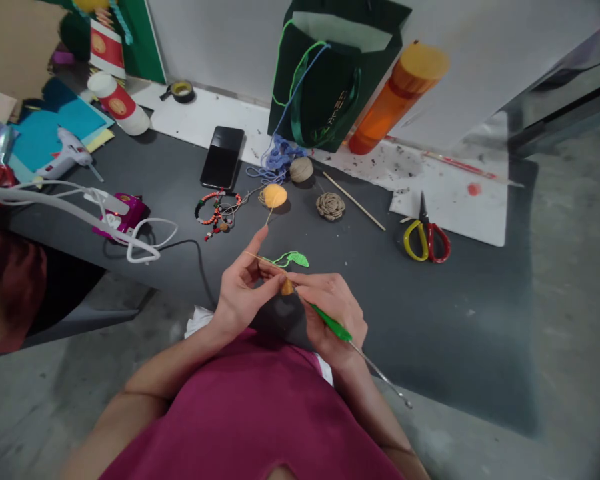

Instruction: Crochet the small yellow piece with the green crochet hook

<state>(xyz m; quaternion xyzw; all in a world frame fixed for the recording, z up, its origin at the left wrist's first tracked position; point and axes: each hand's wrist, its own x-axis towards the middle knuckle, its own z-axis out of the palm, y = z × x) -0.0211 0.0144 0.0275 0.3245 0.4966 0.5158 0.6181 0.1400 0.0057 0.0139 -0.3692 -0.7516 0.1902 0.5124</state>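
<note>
Between my two hands is a small yellow-orange crochet piece [287,287], pinched by the thumb and fingers of my left hand [243,287]. A yellow strand runs over the raised left index finger to a ball of yellow yarn [275,195] on the table. My right hand [334,317] is closed round a crochet hook [333,323] with a green grip; its metal shaft sticks out toward the lower right. The hook's working tip is hidden at the piece. Just beyond my fingers lies a green crocheted leaf [298,259] with a loose green tail.
Yellow-and-red scissors [439,241] lie at the right, near a thin stick [354,201]. Behind are a phone [223,157], beaded bracelets [217,210], blue yarn [283,159], a dark green bag [320,87] and an orange tube [393,100]. A glue gun [70,153] and cables lie left, beside another person's sleeve [13,283].
</note>
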